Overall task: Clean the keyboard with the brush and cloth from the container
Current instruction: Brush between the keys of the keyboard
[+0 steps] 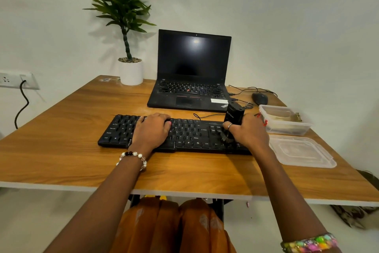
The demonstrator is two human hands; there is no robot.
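A black keyboard (184,133) lies across the middle of the wooden desk (82,150). My left hand (152,129) rests flat on its left-centre keys, fingers spread, holding nothing. My right hand (249,131) grips a black brush (232,121) upright, with its dark bristles pressed onto the keys at the keyboard's right end. A clear plastic container (287,127) stands open to the right of the keyboard, with a pale cloth (276,118) folded inside it.
The container's clear lid (301,152) lies flat at the desk's right front. An open black laptop (190,72) stands behind the keyboard, with a mouse (260,98) and cables to its right. A potted plant (131,71) stands at the back left.
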